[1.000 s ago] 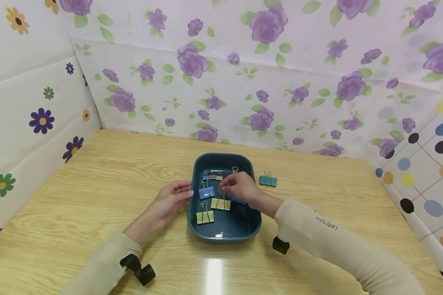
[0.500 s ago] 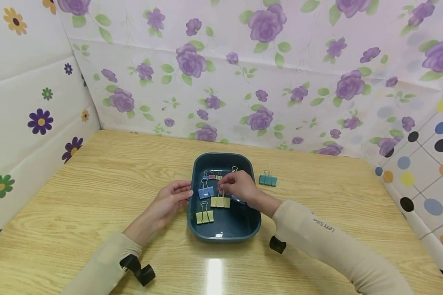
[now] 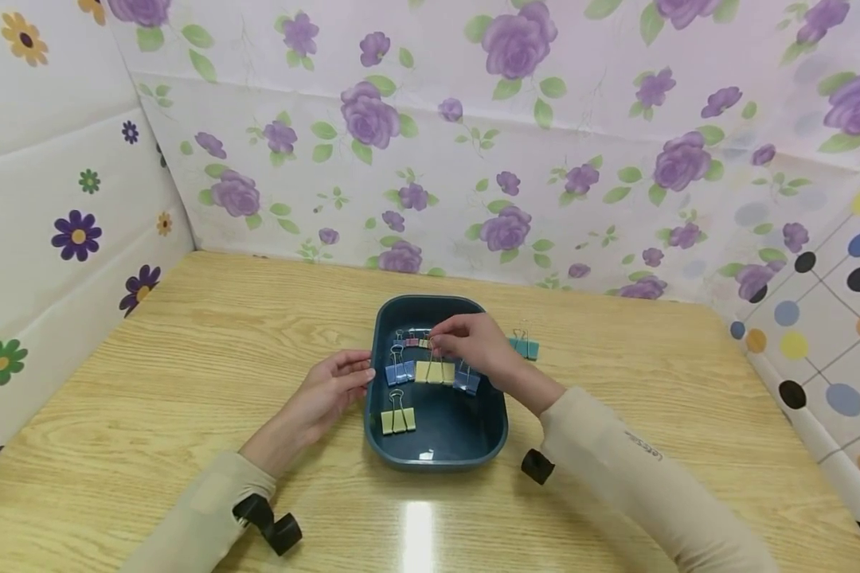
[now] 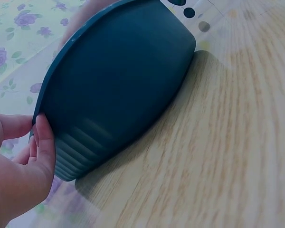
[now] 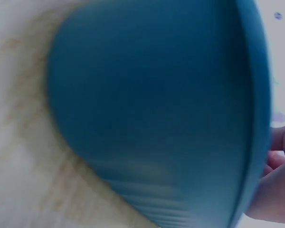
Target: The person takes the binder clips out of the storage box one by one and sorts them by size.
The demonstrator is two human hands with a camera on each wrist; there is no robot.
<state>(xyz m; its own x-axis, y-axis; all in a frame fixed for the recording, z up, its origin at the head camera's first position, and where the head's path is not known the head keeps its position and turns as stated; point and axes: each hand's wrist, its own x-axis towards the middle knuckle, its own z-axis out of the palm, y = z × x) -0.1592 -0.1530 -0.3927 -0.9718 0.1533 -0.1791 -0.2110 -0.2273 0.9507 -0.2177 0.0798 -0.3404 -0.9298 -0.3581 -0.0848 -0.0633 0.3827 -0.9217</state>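
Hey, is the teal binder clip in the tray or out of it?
Out: the teal binder clip sits on the wooden table, right of the dark blue tray.

A right hand (image 3: 476,346) hid part of the dark blue tray (image 3: 435,465); lettering (image 3: 643,446) on the beige sleeve (image 3: 638,485) blurred beyond reading.

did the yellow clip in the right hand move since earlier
Yes, the held yellow clip has moved toward the far end of the tray, perhaps lifted.
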